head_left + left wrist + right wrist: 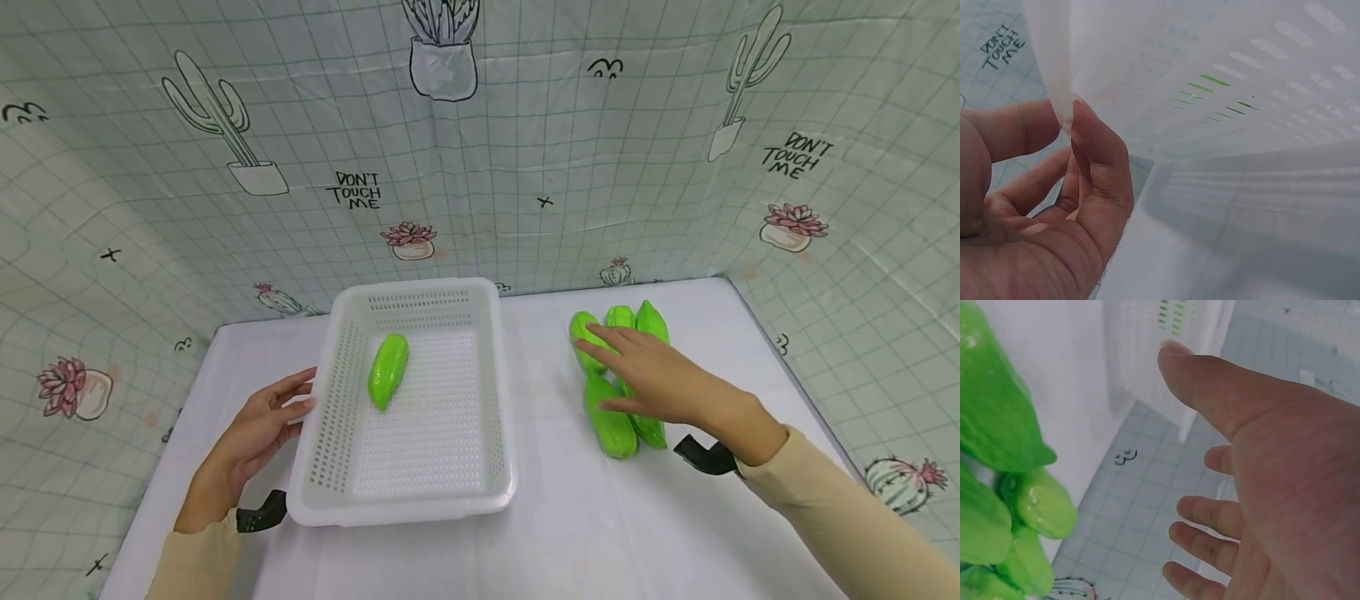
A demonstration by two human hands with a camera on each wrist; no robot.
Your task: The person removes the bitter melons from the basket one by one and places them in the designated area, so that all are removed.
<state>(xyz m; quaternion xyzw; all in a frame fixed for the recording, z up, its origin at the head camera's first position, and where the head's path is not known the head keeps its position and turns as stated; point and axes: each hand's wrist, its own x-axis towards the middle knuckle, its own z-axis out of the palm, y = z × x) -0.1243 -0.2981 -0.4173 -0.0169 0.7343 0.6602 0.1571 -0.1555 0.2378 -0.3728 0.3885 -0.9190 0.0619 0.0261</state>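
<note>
A white perforated plastic basket stands on the table, with one glossy green gourd-like vegetable lying in its upper left part. At the basket's left side my left hand pinches the rim between thumb and fingers, as the left wrist view shows up close. My right hand hovers over a cluster of similar green vegetables to the right of the basket, partly covering them. Its fingers are spread and hold nothing. In the right wrist view, several vegetables lie beside the open palm.
A white cloth covers the table. Behind and at both sides hangs a pale gridded curtain printed with cacti and lettering. A black wrist mount sits by the left wrist, close to the basket's lower left corner.
</note>
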